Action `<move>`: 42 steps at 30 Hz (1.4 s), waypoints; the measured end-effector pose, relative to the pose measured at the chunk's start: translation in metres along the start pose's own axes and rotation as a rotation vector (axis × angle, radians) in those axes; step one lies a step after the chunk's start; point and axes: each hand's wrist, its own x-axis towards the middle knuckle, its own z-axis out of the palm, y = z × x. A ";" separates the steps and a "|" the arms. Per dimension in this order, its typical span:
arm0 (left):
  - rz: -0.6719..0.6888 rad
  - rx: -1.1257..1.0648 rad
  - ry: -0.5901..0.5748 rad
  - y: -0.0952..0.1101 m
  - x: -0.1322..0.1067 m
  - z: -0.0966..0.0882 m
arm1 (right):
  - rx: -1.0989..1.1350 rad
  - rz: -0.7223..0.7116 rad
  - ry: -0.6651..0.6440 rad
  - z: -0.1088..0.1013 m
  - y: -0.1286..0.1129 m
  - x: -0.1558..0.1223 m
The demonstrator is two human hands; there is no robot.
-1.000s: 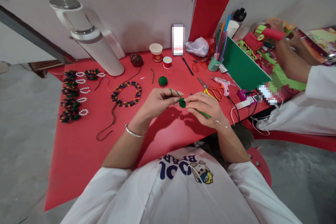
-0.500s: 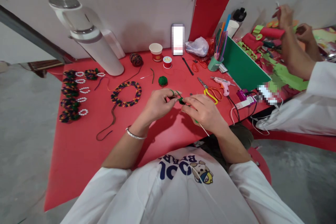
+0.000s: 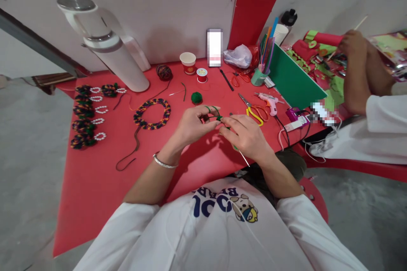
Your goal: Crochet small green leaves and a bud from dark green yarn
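Observation:
Over the red table (image 3: 95,178) my left hand (image 3: 192,125) pinches a small green crochet piece (image 3: 219,117), with green yarn looped over its index finger. My right hand (image 3: 246,135) meets it fingertip to fingertip and grips a thin crochet hook (image 3: 244,159) whose metal end sticks out below the palm toward me. Most of the green piece is hidden between my fingers. A ball of green yarn (image 3: 196,98) lies just beyond my hands.
A multicoloured crochet ring (image 3: 152,113) and several small crochet pieces with white beads (image 3: 85,114) lie left. A white thermos (image 3: 104,46), paper cup (image 3: 187,62), scissors (image 3: 252,110) and glue gun (image 3: 270,102) stand behind. Another person's arms (image 3: 359,67) work at the right, past a green board (image 3: 294,80).
My right hand has closed in on the left one, covering the green piece, and the hook has swung from pointing right to pointing down toward me. The other person's hands shifted over their craft pieces.

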 end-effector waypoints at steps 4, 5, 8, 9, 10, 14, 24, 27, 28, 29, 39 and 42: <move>-0.008 0.043 0.081 0.002 -0.002 0.005 | 0.043 0.034 0.009 0.003 -0.002 -0.001; -0.001 0.070 0.111 0.003 -0.003 0.006 | 0.061 0.049 0.005 0.004 -0.002 -0.002; 0.020 0.123 0.182 0.006 -0.004 0.009 | 0.101 0.084 -0.014 0.006 -0.003 -0.003; 0.023 0.126 0.197 0.007 -0.005 0.009 | 0.105 0.089 -0.014 0.006 -0.003 -0.003; 0.022 0.120 0.209 0.009 -0.005 0.010 | 0.111 0.091 -0.007 0.006 -0.003 -0.003; -0.039 -0.003 0.191 0.011 -0.005 0.008 | 0.292 0.151 0.050 0.000 -0.002 -0.003; -0.215 -0.382 0.051 0.019 -0.004 0.004 | 1.062 0.650 0.197 -0.002 0.004 -0.008; -0.270 -0.480 0.018 0.021 -0.004 0.008 | 1.233 0.704 0.292 0.021 0.002 -0.017; -0.286 -0.505 0.018 0.021 -0.004 0.010 | 1.231 0.717 0.319 0.028 -0.001 -0.019; -0.295 -0.523 0.027 0.020 -0.003 0.013 | 1.199 0.746 0.330 0.035 -0.005 -0.021; -0.315 -0.530 0.000 0.012 -0.003 0.011 | 0.898 0.738 0.405 0.038 -0.021 -0.015; -0.214 -0.491 0.054 0.012 -0.003 0.009 | 0.830 0.707 0.429 0.034 -0.023 -0.013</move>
